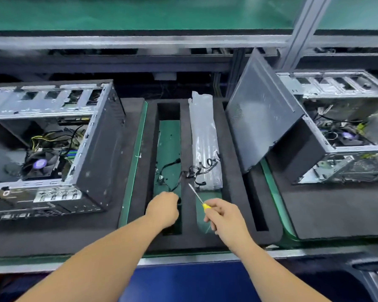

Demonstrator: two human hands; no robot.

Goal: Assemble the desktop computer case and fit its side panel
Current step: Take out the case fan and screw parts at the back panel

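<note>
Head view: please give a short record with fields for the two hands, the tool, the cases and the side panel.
left hand: fingers curled, over the black foam tray; any hold unclear
right hand: grips yellow-handled screwdriver
left open computer case: lying, inside exposed
right open computer case: lying
grey metal side panel: tilted, leaning on right case

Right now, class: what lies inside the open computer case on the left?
Inside the left case: a cooler fan with a purple hub, yellow and black cables, and coloured connectors beside the fan. The drive cage covers whatever lies beneath it.
</note>
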